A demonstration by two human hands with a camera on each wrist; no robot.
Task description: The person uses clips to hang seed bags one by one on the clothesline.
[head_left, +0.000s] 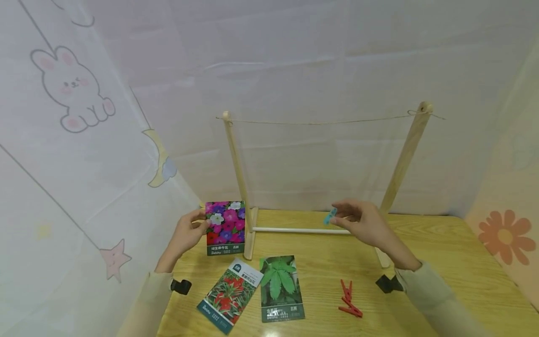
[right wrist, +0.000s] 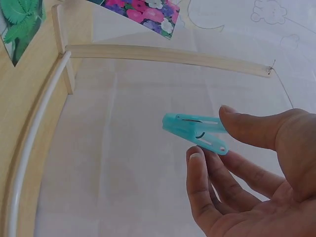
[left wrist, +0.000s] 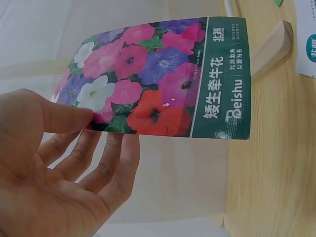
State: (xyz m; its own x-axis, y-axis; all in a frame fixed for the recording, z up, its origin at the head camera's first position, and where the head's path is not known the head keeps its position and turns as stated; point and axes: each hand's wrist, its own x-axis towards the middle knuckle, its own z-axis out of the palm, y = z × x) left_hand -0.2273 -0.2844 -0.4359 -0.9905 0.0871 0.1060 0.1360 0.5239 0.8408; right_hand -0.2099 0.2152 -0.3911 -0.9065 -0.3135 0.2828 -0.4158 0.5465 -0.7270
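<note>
Between thumb and fingers, my left hand (head_left: 190,235) pinches the left edge of a seed packet (head_left: 225,228) printed with pink, purple, white and red flowers. The packet is held up beside the left post of a wooden stand. My right hand (head_left: 365,222) holds a light blue clothespin (head_left: 330,216) by its handles, thumb on one side and fingers on the other. In the right wrist view the tip of the clothespin (right wrist: 195,131) points away from the hand, with nothing in it. A string (head_left: 311,123) stretches between the stand's two posts, above both hands.
On the wooden table (head_left: 320,267) lie a red-flower seed packet (head_left: 230,295) and a green-leaf seed packet (head_left: 281,288). Red clothespins (head_left: 349,299) lie to their right. The left post (head_left: 237,164) and right post (head_left: 406,157) are joined low down by a white rod (head_left: 294,230).
</note>
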